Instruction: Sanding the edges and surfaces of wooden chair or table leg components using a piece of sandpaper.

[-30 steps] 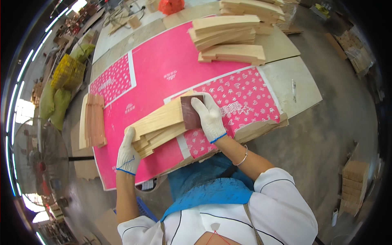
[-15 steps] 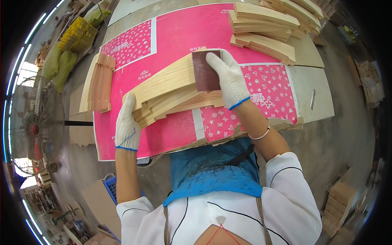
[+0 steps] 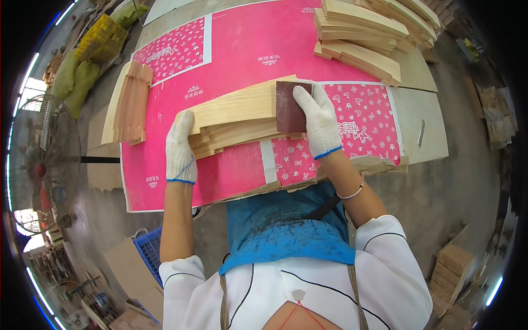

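Over pink covering (image 3: 247, 33), board (image 3: 236, 107) less slanted, brown sandpaper (image 3: 287, 115) farther right

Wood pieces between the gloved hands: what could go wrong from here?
The wood pieces overlap unevenly, so they might slide apart if the left hand loosens. The brown sheet in the right hand covers their right end, perhaps hiding a slip there. The uneven stack at the upper right could shift if bumped.
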A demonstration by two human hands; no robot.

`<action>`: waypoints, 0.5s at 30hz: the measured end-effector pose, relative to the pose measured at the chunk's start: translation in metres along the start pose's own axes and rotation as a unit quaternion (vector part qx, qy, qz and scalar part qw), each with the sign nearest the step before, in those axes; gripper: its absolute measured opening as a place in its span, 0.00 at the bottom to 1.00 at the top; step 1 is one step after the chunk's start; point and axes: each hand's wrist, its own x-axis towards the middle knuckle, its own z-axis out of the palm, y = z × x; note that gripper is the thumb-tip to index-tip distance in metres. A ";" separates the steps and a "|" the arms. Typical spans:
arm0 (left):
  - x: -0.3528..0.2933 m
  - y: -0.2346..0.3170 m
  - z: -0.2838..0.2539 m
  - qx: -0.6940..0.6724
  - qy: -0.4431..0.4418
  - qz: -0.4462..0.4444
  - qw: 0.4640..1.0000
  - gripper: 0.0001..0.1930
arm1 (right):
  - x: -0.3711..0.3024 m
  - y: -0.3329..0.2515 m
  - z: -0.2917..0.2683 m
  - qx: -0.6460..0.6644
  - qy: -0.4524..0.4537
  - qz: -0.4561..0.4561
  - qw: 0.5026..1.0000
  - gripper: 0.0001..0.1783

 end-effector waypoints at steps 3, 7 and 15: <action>-0.005 0.011 -0.002 -0.022 0.000 -0.008 1.000 0.21 | -0.004 -0.016 0.006 -0.009 0.001 -0.010 1.000 0.14; -0.018 0.008 -0.011 -0.002 -0.029 0.013 0.999 0.23 | -0.016 -0.021 -0.001 -0.097 -0.003 -0.026 0.995 0.13; -0.029 -0.015 -0.019 0.182 0.038 0.113 0.976 0.36 | -0.023 0.002 -0.015 -0.071 -0.028 0.010 0.997 0.19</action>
